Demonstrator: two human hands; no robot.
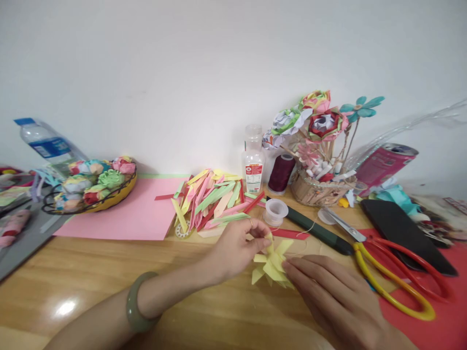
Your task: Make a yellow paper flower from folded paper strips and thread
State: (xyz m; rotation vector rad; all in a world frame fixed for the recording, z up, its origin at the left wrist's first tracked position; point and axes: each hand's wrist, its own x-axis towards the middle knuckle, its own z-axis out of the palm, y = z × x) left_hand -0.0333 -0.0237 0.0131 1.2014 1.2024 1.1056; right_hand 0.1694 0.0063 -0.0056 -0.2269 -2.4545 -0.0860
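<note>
Just above the wooden table, a yellow folded-paper flower [274, 265] with pointed petals sits between my two hands. My left hand [241, 245] pinches its top edge between thumb and index finger; a green bangle [136, 301] circles that wrist. My right hand [335, 294] reaches in from the right, fingers close together, with the fingertips against the flower's right side; its thumb is hidden. Behind the hands lie a red paper strip [290, 234] and a small white plastic spool [276, 212]. A thin thread runs near the strip.
Folded paper strips [219, 197] are heaped behind my left hand. Scissors [396, 272], a dark green cutter [317, 231] and a black phone [404, 233] lie right. Behind stand a glass bottle [254, 163], purple thread [280, 174] and a flower basket [321, 192]. Pink paper [146, 214] lies left.
</note>
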